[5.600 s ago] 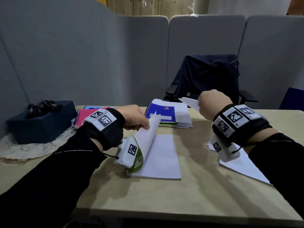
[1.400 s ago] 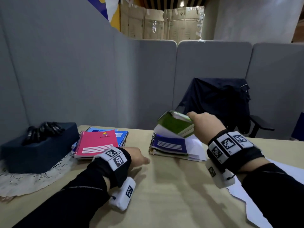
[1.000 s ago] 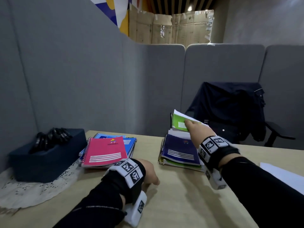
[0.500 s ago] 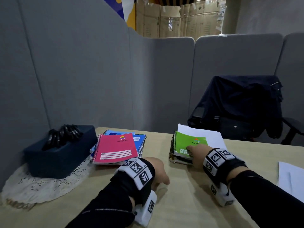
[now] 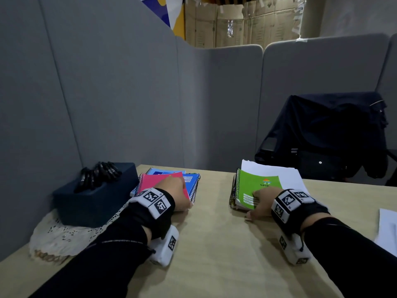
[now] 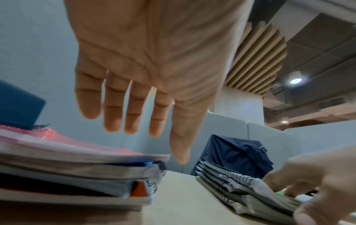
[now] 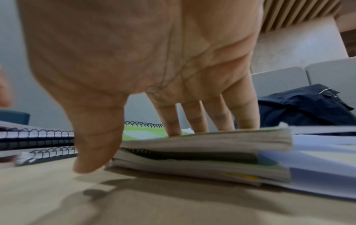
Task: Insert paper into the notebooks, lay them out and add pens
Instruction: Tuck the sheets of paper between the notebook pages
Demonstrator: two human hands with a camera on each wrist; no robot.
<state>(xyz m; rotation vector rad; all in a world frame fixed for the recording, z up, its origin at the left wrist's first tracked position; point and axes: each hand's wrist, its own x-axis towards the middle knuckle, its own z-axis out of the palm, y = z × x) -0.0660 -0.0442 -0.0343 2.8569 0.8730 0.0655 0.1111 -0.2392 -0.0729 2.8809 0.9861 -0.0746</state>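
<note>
My right fingers (image 7: 194,121) lie straight and flat on the cover of the green notebook (image 5: 258,187), my thumb (image 7: 96,146) reaching down past its near edge to the table (image 5: 214,244); my right hand (image 5: 261,202) presses rather than grasps. The green notebook tops the right stack, long axis running away from me, spiral binding on its left side, title readable from my seat. White paper (image 5: 279,173) sticks out from beneath it at the far and right edges. I cannot count the notebooks under it exactly; at least two more spirals show.

My left hand (image 5: 178,193) hovers, fingers (image 6: 115,109) straight and spread, holding nothing, over the pink notebook (image 5: 159,181), which tops the left stack of at least three, spiral on its left too, above a blue notebook (image 5: 191,181).

Further left, one dark blue box (image 5: 92,198) on a lace doily (image 5: 62,235) carries a cluster of black pens (image 5: 96,175), too bunched to count. More loose sheets (image 5: 386,229) lie at the far right
</note>
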